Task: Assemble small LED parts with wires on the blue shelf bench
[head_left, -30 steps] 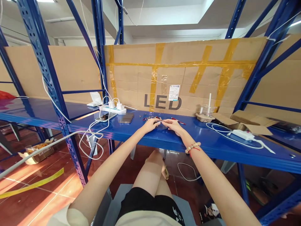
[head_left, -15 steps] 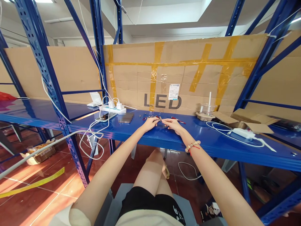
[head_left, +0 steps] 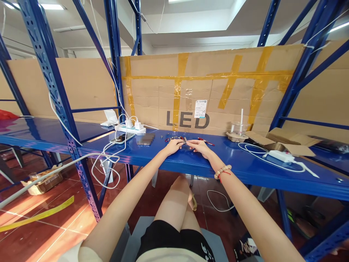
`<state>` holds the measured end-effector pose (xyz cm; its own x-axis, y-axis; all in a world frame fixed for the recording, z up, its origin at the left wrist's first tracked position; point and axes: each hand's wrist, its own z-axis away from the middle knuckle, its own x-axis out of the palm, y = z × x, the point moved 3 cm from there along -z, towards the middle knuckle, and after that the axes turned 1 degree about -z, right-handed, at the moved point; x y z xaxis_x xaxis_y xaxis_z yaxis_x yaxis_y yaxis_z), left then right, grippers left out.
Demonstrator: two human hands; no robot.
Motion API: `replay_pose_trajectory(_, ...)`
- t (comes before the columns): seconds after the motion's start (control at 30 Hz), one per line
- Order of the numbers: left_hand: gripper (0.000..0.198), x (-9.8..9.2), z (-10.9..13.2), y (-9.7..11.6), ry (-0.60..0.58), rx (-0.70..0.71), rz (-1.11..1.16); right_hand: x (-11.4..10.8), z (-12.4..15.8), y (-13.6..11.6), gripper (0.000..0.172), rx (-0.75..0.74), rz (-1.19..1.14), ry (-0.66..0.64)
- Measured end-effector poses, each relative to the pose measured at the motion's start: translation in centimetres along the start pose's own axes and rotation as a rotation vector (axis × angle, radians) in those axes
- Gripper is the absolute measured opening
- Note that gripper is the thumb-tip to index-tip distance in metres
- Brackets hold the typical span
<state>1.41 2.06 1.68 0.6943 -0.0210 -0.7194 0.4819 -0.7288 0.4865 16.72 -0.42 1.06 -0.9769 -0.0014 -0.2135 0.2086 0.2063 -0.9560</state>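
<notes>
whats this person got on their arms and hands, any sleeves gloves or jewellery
Both arms are bare as far as the view shows. The left hand and right hand wear no gloves; rings are too small to tell. The right wrist carries a bracelet of pale round beads with a red cord tail.

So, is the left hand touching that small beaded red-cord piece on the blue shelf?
Cannot tell: head view shows left hand beside the beaded piece, contact too small to see.

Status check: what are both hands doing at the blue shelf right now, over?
Left hand and right hand pinch a small dark item between them, too small to identify. Blue shelf underneath. Loose small parts close by, nothing blocking.
</notes>
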Motion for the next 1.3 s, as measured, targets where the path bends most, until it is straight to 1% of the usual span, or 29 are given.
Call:
replay_pose_trajectory(0.23,0.028,-0.07,0.12,0.22,-0.012,0.023,0.005,-0.06,-0.10,0.04,0.032,-0.002,-0.025,0.011)
replay_pose_trajectory(0.57,0.028,-0.07,0.15,0.22,-0.022,0.009,0.026,-0.14,-0.32,0.33,0.034,0.009,-0.031,0.005)
replay_pose_trajectory(0.77,0.028,-0.15,0.26,0.43,-0.025,0.003,0.018,-0.04,-0.05,0.06,0.033,0.002,-0.008,0.006)
replay_pose_trajectory(0.9,0.028,-0.13,0.25,0.41,-0.022,-0.015,0.015,-0.08,-0.17,0.22,0.031,0.004,-0.003,0.009)
replay_pose_trajectory(1.07,0.026,-0.03,0.17,0.28,-0.021,0.000,0.019,-0.10,-0.29,0.27,0.028,-0.002,0.007,0.004)
replay_pose_trajectory(1.2,0.027,-0.04,0.23,0.33,-0.017,-0.011,0.020,-0.14,-0.35,0.34,0.028,0.010,0.013,0.024)
replay_pose_trajectory(1.3,0.028,-0.08,0.31,0.51,-0.019,-0.023,0.014,-0.13,-0.47,0.50,0.028,0.007,0.017,0.014)
